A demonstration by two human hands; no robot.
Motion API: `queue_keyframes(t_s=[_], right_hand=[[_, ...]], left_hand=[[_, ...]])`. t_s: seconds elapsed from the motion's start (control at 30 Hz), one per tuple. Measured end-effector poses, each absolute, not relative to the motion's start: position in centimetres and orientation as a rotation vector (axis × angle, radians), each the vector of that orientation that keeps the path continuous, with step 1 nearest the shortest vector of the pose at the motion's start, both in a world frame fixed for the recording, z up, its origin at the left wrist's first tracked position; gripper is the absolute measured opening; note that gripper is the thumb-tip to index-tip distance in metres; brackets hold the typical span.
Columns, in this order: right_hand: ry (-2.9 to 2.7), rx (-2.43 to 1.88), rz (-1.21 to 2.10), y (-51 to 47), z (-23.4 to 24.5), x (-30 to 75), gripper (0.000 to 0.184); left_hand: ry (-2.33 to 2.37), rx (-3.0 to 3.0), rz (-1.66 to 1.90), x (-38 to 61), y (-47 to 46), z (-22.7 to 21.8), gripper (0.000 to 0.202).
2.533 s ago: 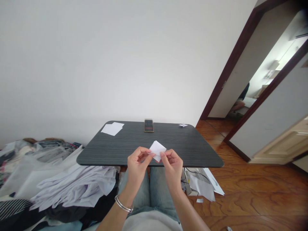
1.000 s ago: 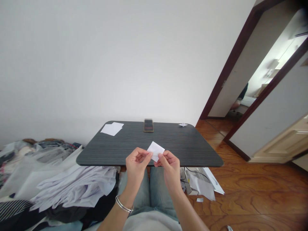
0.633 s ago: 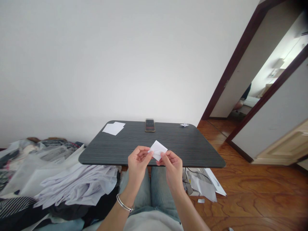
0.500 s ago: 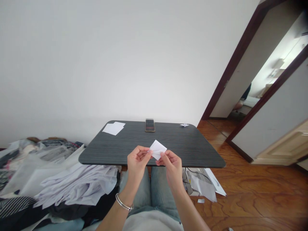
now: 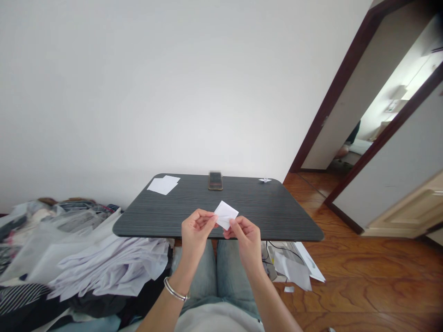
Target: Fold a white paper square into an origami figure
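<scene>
Between my two hands is a small folded piece of white paper (image 5: 225, 212), shaped like a diamond and creased across its lower half. My left hand (image 5: 198, 228) pinches its left corner between thumb and fingers. At the lower right edge, my right hand (image 5: 245, 235) grips it the same way. Both hands are above the front edge of the dark table (image 5: 173, 207). A silver bangle (image 5: 176, 290) circles my left wrist. The fingertips cover parts of the paper's lower edges.
White paper sheets (image 5: 162, 185) lie at the table's back left. A phone (image 5: 215, 180) stands at the back middle, and a small folded paper figure (image 5: 265, 180) sits back right. A clothes pile (image 5: 110, 265) is at left; papers and cables (image 5: 292, 269) lie on the floor at right.
Both hands and the folded paper have shifted very slightly to the left. The grip on the paper looks the same.
</scene>
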State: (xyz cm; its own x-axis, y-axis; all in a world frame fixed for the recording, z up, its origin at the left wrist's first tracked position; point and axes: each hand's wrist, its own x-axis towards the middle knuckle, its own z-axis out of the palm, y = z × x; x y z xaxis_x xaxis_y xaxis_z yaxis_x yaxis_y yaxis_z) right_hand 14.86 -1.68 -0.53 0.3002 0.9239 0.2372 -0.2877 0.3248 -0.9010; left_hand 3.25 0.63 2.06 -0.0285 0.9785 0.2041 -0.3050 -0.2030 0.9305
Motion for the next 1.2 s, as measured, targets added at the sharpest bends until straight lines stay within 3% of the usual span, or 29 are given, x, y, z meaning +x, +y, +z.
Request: queue_keyframes(t_s=[0.07,0.2,0.4,1.2], right_hand=[[-0.915,-0.820,0.914,-1.84,-0.40,14.84,0.019],[-0.904,-0.757,0.808,-2.12,-0.24,14.71,0.036],[-0.884,-0.852,0.738,-1.99,-0.52,14.67,0.016],[-0.776,-0.872,0.832,-1.76,-0.40,14.55,0.023]], left_hand=[[0.869,1.102,1.489,3.21,0.61,2.09,0.015],[0.861,1.077,1.484,3.20,0.48,2.19,0.017],[0.841,1.091,1.475,3.35,0.18,2.26,0.016],[0.868,1.174,1.507,3.69,0.02,1.88,0.013]])
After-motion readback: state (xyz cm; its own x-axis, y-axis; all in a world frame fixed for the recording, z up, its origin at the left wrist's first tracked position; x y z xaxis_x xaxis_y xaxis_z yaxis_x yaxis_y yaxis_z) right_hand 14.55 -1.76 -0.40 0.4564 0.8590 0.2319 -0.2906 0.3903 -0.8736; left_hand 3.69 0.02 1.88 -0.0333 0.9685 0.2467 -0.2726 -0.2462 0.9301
